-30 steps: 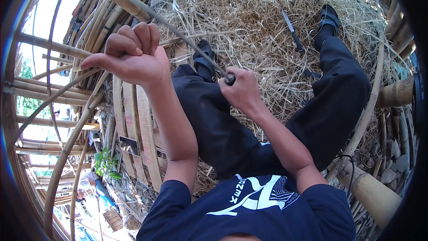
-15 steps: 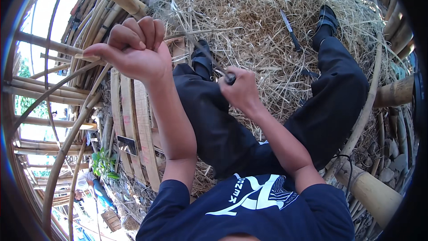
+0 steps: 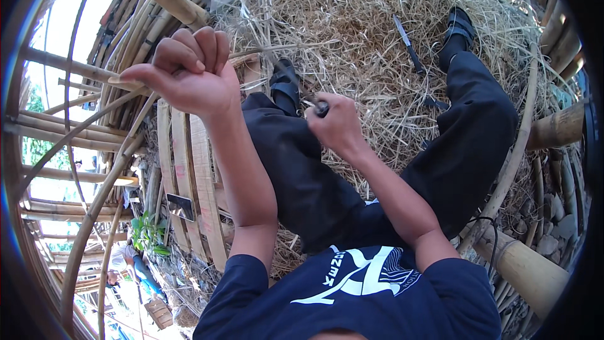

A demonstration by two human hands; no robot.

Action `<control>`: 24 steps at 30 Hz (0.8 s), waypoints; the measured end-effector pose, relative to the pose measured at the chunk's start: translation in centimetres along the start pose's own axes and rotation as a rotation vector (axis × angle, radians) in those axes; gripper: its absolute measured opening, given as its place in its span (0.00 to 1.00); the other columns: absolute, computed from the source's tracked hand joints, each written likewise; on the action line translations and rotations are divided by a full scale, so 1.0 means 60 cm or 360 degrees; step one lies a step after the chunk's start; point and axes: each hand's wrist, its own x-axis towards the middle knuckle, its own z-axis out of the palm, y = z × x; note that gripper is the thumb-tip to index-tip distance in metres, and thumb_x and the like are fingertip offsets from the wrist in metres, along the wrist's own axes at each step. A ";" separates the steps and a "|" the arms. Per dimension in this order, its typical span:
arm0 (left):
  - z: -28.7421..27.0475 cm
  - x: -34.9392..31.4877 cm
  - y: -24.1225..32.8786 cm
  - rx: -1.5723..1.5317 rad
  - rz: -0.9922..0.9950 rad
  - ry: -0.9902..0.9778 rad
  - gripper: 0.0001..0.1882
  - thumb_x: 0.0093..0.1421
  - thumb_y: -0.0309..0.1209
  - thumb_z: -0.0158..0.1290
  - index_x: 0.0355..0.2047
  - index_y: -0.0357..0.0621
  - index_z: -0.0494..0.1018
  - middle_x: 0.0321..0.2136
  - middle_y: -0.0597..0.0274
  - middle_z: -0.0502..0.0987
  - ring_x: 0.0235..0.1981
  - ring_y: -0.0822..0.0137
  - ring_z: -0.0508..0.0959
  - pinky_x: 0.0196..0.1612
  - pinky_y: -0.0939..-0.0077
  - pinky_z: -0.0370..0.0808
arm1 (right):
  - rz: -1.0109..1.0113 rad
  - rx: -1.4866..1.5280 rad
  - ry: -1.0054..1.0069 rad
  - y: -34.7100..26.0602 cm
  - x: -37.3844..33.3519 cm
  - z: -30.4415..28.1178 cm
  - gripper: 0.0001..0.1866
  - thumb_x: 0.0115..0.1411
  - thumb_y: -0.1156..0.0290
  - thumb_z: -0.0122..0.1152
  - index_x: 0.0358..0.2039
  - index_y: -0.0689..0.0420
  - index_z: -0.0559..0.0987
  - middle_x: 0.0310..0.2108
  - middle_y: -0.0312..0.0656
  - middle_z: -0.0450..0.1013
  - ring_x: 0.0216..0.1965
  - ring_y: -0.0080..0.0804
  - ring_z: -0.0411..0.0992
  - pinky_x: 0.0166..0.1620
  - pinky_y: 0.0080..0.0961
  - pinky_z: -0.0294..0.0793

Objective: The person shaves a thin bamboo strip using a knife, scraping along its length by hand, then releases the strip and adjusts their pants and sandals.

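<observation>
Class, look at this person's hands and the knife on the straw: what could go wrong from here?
1. The right hand grips a dark handle whose blurred shaft crosses the view of the left sandal; a slip might strike that foot.
2. The knife lies loose on straw near the right sandal; a shifted foot could meet it.
</observation>
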 end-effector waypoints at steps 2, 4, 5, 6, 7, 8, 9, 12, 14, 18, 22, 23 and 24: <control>-0.001 -0.011 -0.013 0.0029 -0.0061 -0.0015 0.39 0.60 0.69 0.29 0.09 0.48 0.50 0.10 0.71 0.44 0.12 0.75 0.41 0.17 0.75 0.40 | 0.0191 -0.0141 -0.0073 0.063 0.021 -0.002 0.12 0.48 0.65 0.60 0.24 0.63 0.78 0.20 0.54 0.74 0.27 0.52 0.75 0.34 0.42 0.74; -0.004 -0.013 -0.029 0.0100 -0.0176 -0.0056 0.39 0.60 0.70 0.29 0.09 0.48 0.51 0.10 0.72 0.44 0.12 0.75 0.41 0.17 0.75 0.40 | 0.0247 -0.0392 -0.0005 0.107 0.020 0.022 0.15 0.48 0.64 0.60 0.25 0.67 0.79 0.23 0.58 0.75 0.31 0.53 0.76 0.38 0.43 0.75; -0.001 -0.012 -0.027 0.0100 -0.0177 -0.0055 0.39 0.60 0.70 0.29 0.09 0.48 0.51 0.10 0.72 0.44 0.12 0.75 0.41 0.17 0.75 0.40 | 0.0248 -0.0393 -0.0006 0.099 0.013 0.024 0.15 0.48 0.64 0.60 0.25 0.67 0.79 0.23 0.58 0.75 0.31 0.53 0.76 0.38 0.43 0.75; 0.003 -0.010 -0.023 0.0098 -0.0148 -0.0013 0.39 0.60 0.70 0.29 0.09 0.48 0.52 0.10 0.71 0.45 0.12 0.75 0.42 0.17 0.76 0.41 | 0.0271 -0.0282 -0.0018 0.088 0.009 0.029 0.16 0.47 0.64 0.60 0.26 0.67 0.79 0.26 0.59 0.75 0.32 0.53 0.76 0.39 0.41 0.75; 0.005 -0.009 -0.021 0.0096 -0.0120 0.0028 0.39 0.60 0.70 0.29 0.10 0.48 0.53 0.10 0.71 0.45 0.12 0.75 0.42 0.17 0.76 0.41 | 0.0297 -0.0172 -0.0030 0.077 0.006 0.030 0.17 0.47 0.63 0.60 0.27 0.67 0.79 0.29 0.61 0.75 0.34 0.53 0.76 0.40 0.40 0.74; -0.006 -0.005 -0.020 0.0128 -0.0019 -0.0090 0.39 0.60 0.69 0.28 0.11 0.48 0.54 0.10 0.70 0.47 0.11 0.75 0.44 0.16 0.78 0.42 | 0.0292 -0.0150 0.0016 0.068 0.006 0.028 0.16 0.47 0.64 0.60 0.28 0.67 0.80 0.25 0.59 0.75 0.32 0.52 0.76 0.39 0.38 0.75; -0.009 -0.003 -0.020 0.0132 -0.0019 -0.0090 0.39 0.60 0.69 0.28 0.11 0.48 0.54 0.10 0.70 0.47 0.11 0.75 0.44 0.16 0.78 0.42 | 0.0292 -0.0147 0.0013 0.053 0.004 0.024 0.16 0.47 0.64 0.60 0.28 0.67 0.80 0.25 0.59 0.75 0.32 0.52 0.76 0.39 0.38 0.75; -0.008 -0.003 -0.015 0.0164 -0.0039 -0.0126 0.41 0.61 0.69 0.22 0.14 0.43 0.59 0.10 0.69 0.49 0.10 0.74 0.49 0.14 0.79 0.49 | 0.0028 -0.0079 0.0019 -0.006 -0.012 0.002 0.12 0.48 0.65 0.58 0.24 0.63 0.79 0.19 0.56 0.73 0.27 0.54 0.75 0.36 0.42 0.75; -0.015 0.003 -0.014 0.0016 0.0018 -0.0198 0.42 0.61 0.69 0.22 0.14 0.43 0.59 0.10 0.68 0.50 0.10 0.74 0.50 0.14 0.79 0.50 | -0.0029 -0.0021 0.0032 -0.006 -0.012 0.005 0.12 0.48 0.65 0.58 0.23 0.63 0.78 0.18 0.55 0.72 0.26 0.54 0.74 0.35 0.42 0.74; -0.003 0.003 -0.026 -0.0195 -0.0073 -0.0182 0.42 0.59 0.70 0.22 0.14 0.42 0.60 0.10 0.66 0.53 0.10 0.72 0.53 0.14 0.77 0.53 | 0.0240 -0.0119 -0.0111 0.075 0.020 0.002 0.13 0.48 0.66 0.58 0.22 0.65 0.78 0.20 0.57 0.74 0.28 0.53 0.75 0.36 0.41 0.75; -0.017 0.000 -0.030 0.0007 -0.0100 -0.0294 0.43 0.59 0.70 0.21 0.14 0.43 0.61 0.10 0.66 0.55 0.11 0.71 0.57 0.17 0.73 0.63 | 0.0302 -0.0295 -0.0044 0.081 0.008 0.035 0.16 0.48 0.64 0.59 0.25 0.68 0.79 0.24 0.58 0.75 0.30 0.54 0.76 0.38 0.41 0.75; -0.015 0.002 -0.027 0.0021 -0.0062 -0.0278 0.43 0.59 0.70 0.21 0.15 0.43 0.61 0.11 0.66 0.56 0.11 0.71 0.58 0.17 0.72 0.64 | 0.0326 -0.0231 -0.0040 0.071 0.006 0.039 0.16 0.48 0.64 0.59 0.25 0.68 0.79 0.23 0.58 0.75 0.29 0.54 0.76 0.37 0.40 0.75; -0.018 0.002 -0.029 -0.0023 -0.0042 -0.0252 0.42 0.60 0.70 0.20 0.15 0.43 0.61 0.11 0.66 0.56 0.11 0.70 0.58 0.17 0.72 0.64 | 0.0246 -0.0189 0.0043 0.066 0.005 0.039 0.15 0.48 0.65 0.59 0.26 0.67 0.79 0.21 0.57 0.74 0.27 0.54 0.75 0.34 0.40 0.74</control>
